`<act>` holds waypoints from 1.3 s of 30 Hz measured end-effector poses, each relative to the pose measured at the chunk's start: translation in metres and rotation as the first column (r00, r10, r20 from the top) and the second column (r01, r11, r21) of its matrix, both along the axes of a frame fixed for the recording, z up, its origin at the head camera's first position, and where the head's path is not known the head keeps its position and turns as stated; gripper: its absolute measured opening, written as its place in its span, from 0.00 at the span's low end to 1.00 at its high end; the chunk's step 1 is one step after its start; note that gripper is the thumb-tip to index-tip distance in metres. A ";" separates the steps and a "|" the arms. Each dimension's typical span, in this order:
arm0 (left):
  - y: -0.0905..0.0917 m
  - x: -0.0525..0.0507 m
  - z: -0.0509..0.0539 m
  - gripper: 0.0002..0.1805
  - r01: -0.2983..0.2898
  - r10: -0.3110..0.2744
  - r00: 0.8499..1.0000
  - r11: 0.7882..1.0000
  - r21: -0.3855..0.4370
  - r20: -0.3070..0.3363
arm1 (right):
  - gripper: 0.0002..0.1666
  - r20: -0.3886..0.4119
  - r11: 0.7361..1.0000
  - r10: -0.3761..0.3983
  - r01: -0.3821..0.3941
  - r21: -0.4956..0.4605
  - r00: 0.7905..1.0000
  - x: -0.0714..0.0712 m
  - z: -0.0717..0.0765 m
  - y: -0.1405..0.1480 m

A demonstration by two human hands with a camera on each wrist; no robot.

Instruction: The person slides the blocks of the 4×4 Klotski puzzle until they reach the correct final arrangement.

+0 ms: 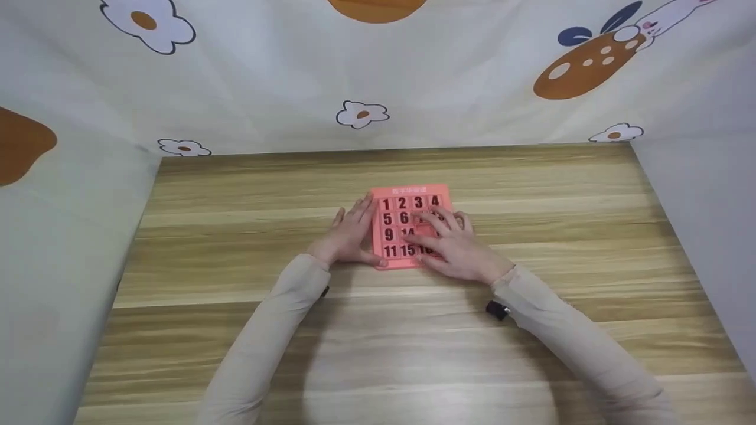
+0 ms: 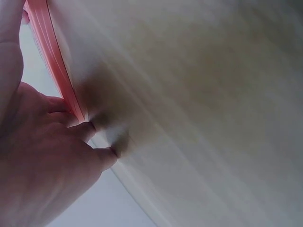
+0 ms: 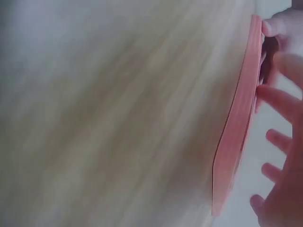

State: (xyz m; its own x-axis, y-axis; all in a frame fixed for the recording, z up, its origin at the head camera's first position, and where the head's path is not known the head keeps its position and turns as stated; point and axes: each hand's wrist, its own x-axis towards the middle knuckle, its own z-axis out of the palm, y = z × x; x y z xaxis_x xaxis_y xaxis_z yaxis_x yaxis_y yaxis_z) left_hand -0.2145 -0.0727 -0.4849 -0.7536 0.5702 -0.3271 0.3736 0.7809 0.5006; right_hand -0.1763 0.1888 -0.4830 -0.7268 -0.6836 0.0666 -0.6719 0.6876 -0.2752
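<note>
A pink number board [image 1: 384, 191] lies flat on the wooden table. Its tiles 1, 2, 3 and 4 form the top row; 5, 6, 9, 11 and 15 also show. The left hand [image 1: 349, 234] rests along the board's left edge, fingers extended and thumb at the lower left corner; the left wrist view shows this hand [image 2: 47, 146] against the board's side [image 2: 53, 56]. Over the tiles at the right, the right hand [image 1: 460, 251] spreads its fingers, partly hiding tile 14 and others. In the right wrist view, fingertips of that hand [image 3: 289, 156] touch the board [image 3: 234, 127].
The wooden table [image 1: 236, 206] extends around the board. Behind it hangs a pale cloth [image 1: 266, 77] with flowers and orange-brown shapes, and pale walls stand at both sides. Black bands show at both wrists.
</note>
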 end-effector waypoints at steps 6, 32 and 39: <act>0.001 0.000 0.000 0.72 -0.006 0.007 1.000 1.000 -0.020 0.005 | 0.17 -0.092 0.993 -0.107 0.101 -0.062 0.990 -0.009 0.003 0.004; 0.001 0.001 -0.002 0.71 0.013 -0.013 1.000 1.000 0.010 -0.003 | 0.28 -0.010 0.972 -0.232 0.231 -0.047 0.973 -0.014 -0.004 0.004; 0.001 -0.001 0.000 0.72 0.000 0.001 1.000 1.000 -0.017 0.015 | 0.25 0.027 0.951 -0.298 0.299 -0.073 0.954 -0.013 -0.002 0.015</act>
